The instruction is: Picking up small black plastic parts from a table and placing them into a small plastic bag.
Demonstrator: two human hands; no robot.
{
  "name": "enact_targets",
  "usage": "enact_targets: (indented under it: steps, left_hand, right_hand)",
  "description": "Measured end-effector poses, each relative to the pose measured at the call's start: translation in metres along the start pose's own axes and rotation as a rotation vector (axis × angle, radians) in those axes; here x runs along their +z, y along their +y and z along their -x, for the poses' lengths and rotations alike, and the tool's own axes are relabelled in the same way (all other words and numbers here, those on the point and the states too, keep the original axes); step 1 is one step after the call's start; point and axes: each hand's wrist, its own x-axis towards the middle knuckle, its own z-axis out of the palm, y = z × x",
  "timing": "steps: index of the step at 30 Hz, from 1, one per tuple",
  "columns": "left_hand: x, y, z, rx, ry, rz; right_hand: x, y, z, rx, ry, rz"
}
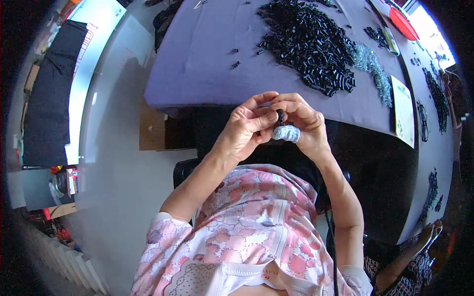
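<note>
In front of my chest, just off the table's near edge, my left hand (245, 123) and my right hand (307, 121) meet. Between their fingertips sits a small dark cylindrical piece (280, 117), partly hidden by the fingers. Both hands are closed on it in a pinch. A pale blue-grey wrapping (286, 133) covers my right thumb. Beyond the hands, a large heap of small black cylindrical pieces (316, 54) lies on the purple-grey tablecloth (207, 64). Along the heap's right side runs a band of small clear pieces (377, 74).
Right of the clear pieces lie a pale card (402, 111) and eyeglasses (423, 120). More black pieces (435, 98) line the right-hand table. A red basket (404, 23) stands far right. Another person's arm (407, 254) shows at lower right. A brown carton (150, 130) is under the table's left corner.
</note>
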Motion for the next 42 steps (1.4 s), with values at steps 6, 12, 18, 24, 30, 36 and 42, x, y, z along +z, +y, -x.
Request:
enact_targets:
  steps: [6, 12, 18, 24, 30, 36, 42]
  left_hand:
    - [-0.002, -0.004, 0.001, -0.036, -0.026, 0.134]
    - [0.003, -0.005, 0.006, 0.017, -0.059, 0.146]
    - [0.011, -0.006, 0.011, 0.056, -0.017, 0.11]
    - [0.015, -0.007, 0.012, 0.039, 0.068, 0.123]
    - [0.018, -0.008, 0.011, 0.059, 0.028, 0.042]
    - [0.002, -0.011, -0.003, 0.002, 0.187, 0.032]
    - [-0.023, -0.015, -0.013, -0.049, -0.009, 0.187]
  right_hand:
    - [0.005, 0.002, 0.003, 0.006, -0.001, -0.054]
    - [0.005, 0.009, 0.004, -0.043, -0.021, -0.132]
    - [0.006, 0.005, 0.006, -0.029, -0.013, -0.128]
    - [0.011, 0.006, 0.008, 0.0, 0.074, -0.159]
    - [0.006, 0.002, 0.008, 0.026, -0.024, -0.311]
    - [-0.025, -0.016, 0.003, -0.083, -0.031, 0.404]
    - [-0.132, -0.025, 0.007, 0.066, 0.559, 1.182]
